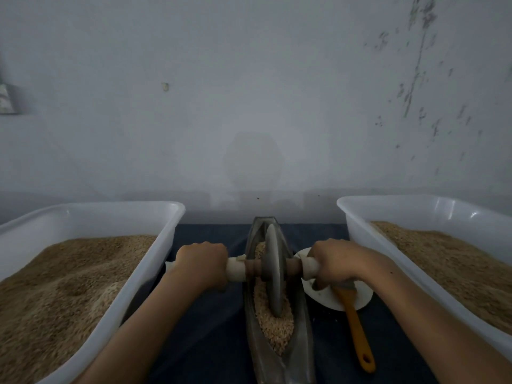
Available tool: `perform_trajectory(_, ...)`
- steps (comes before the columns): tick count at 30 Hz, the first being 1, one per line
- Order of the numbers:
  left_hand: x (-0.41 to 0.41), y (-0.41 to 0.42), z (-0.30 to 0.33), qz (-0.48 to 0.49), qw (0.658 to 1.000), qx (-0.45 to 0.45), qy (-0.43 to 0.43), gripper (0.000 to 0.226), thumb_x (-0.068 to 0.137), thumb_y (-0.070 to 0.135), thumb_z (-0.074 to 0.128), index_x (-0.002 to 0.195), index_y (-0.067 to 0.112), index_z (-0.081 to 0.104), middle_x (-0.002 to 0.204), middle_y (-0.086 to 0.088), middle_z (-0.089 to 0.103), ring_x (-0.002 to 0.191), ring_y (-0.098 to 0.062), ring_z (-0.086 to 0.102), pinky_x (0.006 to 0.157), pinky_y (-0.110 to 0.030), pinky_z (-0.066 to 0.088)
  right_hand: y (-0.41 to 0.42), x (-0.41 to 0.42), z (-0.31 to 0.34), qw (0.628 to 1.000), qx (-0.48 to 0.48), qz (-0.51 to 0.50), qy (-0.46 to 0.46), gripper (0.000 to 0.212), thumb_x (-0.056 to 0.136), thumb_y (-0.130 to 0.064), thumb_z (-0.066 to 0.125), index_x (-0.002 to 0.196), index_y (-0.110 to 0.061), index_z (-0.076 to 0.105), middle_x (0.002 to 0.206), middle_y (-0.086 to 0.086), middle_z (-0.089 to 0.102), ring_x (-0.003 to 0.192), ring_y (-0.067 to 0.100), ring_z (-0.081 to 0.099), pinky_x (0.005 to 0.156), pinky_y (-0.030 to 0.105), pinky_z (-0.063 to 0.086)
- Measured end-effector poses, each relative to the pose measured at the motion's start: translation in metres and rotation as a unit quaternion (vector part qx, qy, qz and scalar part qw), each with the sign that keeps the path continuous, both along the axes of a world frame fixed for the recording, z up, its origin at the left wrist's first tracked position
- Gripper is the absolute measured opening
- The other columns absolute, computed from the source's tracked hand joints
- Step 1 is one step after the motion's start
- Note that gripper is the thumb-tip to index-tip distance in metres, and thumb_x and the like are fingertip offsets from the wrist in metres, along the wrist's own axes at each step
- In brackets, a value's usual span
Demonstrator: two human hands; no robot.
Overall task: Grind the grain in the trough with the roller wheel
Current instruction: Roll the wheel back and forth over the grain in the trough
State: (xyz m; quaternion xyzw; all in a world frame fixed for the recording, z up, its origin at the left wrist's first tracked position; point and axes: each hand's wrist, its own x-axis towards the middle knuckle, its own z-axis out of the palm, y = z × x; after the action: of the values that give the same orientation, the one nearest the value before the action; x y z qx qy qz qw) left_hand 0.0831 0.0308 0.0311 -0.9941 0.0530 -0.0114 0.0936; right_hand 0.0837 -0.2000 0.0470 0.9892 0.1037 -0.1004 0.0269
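Curled tight round the two ends of the axle, both sets of my fingers are clamped on the handles: my left hand [201, 266] wraps the pale left grip and my right hand [333, 266] wraps the right one, knuckles up, nothing loose in either palm. Between them the roller wheel [274, 270] stands upright on its edge, its rim sunk into the grain [273, 320] that lies along the middle of the trough [256, 353], the long dark boat-shaped channel running straight away from me on the dark blue cloth [207, 342]. Nearest to me the kernels look whole and coarse; I judge the grinding to be at an early or middle stage, with most of the load yet to be crushed, though the light is dim and I cannot be sure how fine the stuff under the wheel is. Just right of the trough an orange-handled brush [356, 325] rests with its head on a small white dish [363, 296], partly under my right wrist. Farther out, a white tub [155, 261] on my left and another white tub [357, 234] on my right both hold heaps of brown grain, and beyond them is a grey stained wall [249, 92]
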Motion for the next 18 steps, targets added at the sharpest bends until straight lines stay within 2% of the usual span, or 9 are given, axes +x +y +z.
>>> perform_trajectory(4,0.000,-0.001,-0.001,0.006,1.000,-0.004,-0.012,0.039,0.080,0.034,0.067,0.114,0.019,0.055,0.105,0.000,0.062,0.094,-0.016,0.059,0.075,-0.028,0.042,0.000,0.005,-0.004,1.000,-0.005,0.003,-0.015,0.033,0.083,-0.033,0.071,0.111,-0.019,0.062,0.103,0.001,0.066,0.093,0.017,0.063,0.083,0.033,0.052)
perform_trajectory(8,-0.002,-0.005,-0.007,0.010,0.996,-0.020,-0.084,0.022,0.088,0.026,0.058,0.108,0.019,0.057,0.105,0.000,0.062,0.095,-0.018,0.060,0.073,-0.028,0.040,0.000,0.007,-0.015,0.990,0.009,0.016,-0.140,0.010,0.086,-0.032,0.063,0.083,-0.024,0.058,0.086,-0.003,0.063,0.078,0.016,0.060,0.064,0.028,0.041)
perform_trajectory(11,-0.003,-0.007,-0.009,0.009,0.994,-0.026,-0.110,0.018,0.091,0.025,0.055,0.108,0.020,0.056,0.106,0.000,0.062,0.097,-0.018,0.059,0.075,-0.028,0.039,0.000,0.006,-0.021,0.980,0.026,0.018,-0.197,0.011,0.088,-0.031,0.057,0.079,-0.024,0.056,0.084,-0.004,0.063,0.075,0.016,0.058,0.063,0.028,0.039)
perform_trajectory(14,-0.004,-0.007,-0.007,0.006,0.995,-0.018,-0.103,0.022,0.089,0.027,0.057,0.109,0.018,0.056,0.105,0.000,0.062,0.096,-0.018,0.060,0.073,-0.028,0.039,-0.001,0.005,-0.020,0.981,0.031,0.029,-0.189,0.009,0.089,-0.031,0.057,0.083,-0.025,0.059,0.086,-0.004,0.064,0.078,0.015,0.060,0.065,0.028,0.042)
perform_trajectory(16,-0.004,-0.005,-0.005,0.004,0.997,-0.016,-0.081,0.026,0.087,0.030,0.059,0.110,0.017,0.057,0.104,-0.001,0.062,0.095,-0.017,0.060,0.072,-0.027,0.039,-0.002,0.005,-0.016,0.988,0.024,0.036,-0.151,0.007,0.086,-0.032,0.061,0.084,-0.025,0.060,0.085,-0.004,0.064,0.077,0.014,0.060,0.064,0.027,0.043)
perform_trajectory(18,-0.004,-0.004,-0.003,0.006,0.998,-0.019,-0.055,0.030,0.085,0.031,0.061,0.111,0.017,0.057,0.103,0.000,0.062,0.092,-0.017,0.059,0.072,-0.027,0.040,-0.002,0.004,-0.012,0.993,0.012,0.037,-0.114,0.013,0.084,-0.033,0.064,0.093,-0.023,0.064,0.088,-0.003,0.065,0.080,0.014,0.061,0.068,0.028,0.047)
